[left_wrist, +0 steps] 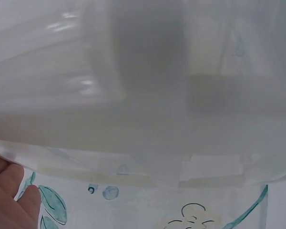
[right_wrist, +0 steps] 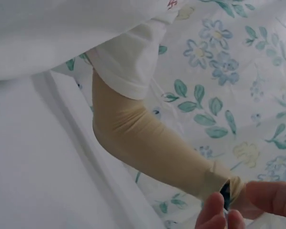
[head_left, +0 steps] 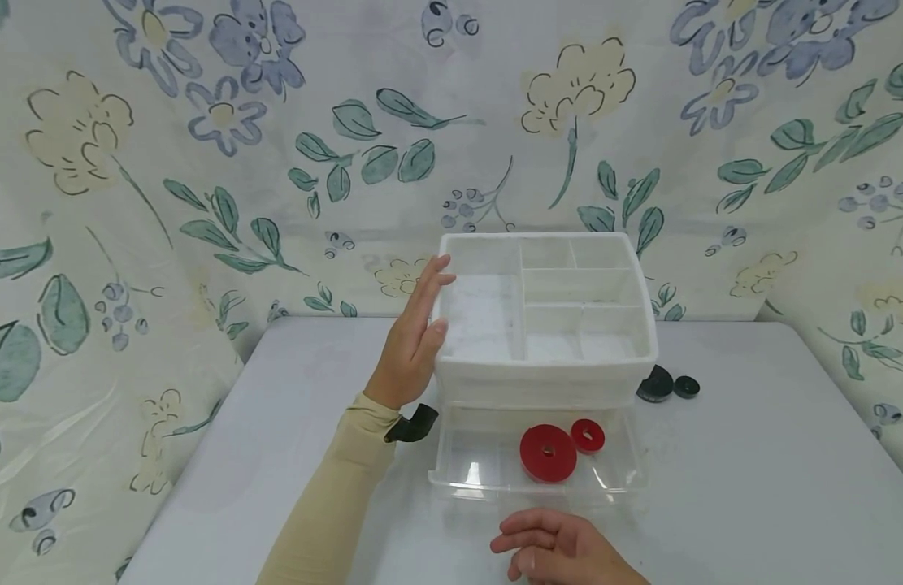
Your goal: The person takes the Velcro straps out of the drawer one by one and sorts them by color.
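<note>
A white compartment organizer (head_left: 539, 375) stands on the table, its top tray split by dividers. My left hand (head_left: 405, 351) rests with extended fingers against the organizer's left side, fingertips at the upper rim. In the left wrist view the pale wall (left_wrist: 148, 129) fills most of the picture, the left hand (left_wrist: 12, 200) at its lower left. Below the tray a clear drawer (head_left: 480, 439) is pulled out, holding a large red ring (head_left: 561, 465) and a smaller red ring (head_left: 579, 445). Just in front of the drawer hovers my right hand (head_left: 561, 548), fingers loosely bent, nothing visible in them.
Beside the organizer's right side lie a large black disc (head_left: 657, 386), partly hidden, and a small black ring (head_left: 687, 387). The white table (head_left: 751, 455) meets a flower-patterned sheet (head_left: 495, 89) at the back. A black strap (head_left: 414, 424) sits at the left wrist.
</note>
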{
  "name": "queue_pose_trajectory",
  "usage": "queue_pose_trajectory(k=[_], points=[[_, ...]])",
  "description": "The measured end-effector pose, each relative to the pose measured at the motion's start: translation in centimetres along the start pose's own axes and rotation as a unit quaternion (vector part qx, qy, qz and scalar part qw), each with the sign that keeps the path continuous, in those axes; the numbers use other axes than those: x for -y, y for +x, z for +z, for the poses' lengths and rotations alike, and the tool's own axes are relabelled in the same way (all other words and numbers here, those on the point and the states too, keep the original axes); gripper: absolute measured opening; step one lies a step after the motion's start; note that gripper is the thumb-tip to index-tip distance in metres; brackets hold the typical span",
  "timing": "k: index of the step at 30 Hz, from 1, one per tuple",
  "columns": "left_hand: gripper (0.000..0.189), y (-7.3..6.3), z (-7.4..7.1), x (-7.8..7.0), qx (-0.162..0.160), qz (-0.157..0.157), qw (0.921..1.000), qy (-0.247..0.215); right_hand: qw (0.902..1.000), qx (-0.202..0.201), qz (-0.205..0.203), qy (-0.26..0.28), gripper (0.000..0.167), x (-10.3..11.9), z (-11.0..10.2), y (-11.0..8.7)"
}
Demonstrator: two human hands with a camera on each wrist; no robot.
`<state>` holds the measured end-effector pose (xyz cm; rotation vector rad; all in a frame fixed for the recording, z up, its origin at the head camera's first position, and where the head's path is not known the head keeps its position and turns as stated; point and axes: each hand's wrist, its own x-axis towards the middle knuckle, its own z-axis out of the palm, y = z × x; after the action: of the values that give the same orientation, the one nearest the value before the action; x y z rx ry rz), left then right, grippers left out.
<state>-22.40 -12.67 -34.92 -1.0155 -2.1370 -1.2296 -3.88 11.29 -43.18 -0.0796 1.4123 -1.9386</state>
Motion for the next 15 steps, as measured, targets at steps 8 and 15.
queue_pose_trajectory(k=[8,15], points=[[0.05,0.0,-0.1,0.0,-0.002,0.002,1.0,-0.001,0.9928,0.111,-0.044,-0.003,0.042,1.9,-0.1,-0.7],[0.05,0.0,0.0,-0.1,0.0,-0.006,1.0,0.002,0.9848,0.104,-0.121,-0.068,0.035,3.5,0.2,-1.0]])
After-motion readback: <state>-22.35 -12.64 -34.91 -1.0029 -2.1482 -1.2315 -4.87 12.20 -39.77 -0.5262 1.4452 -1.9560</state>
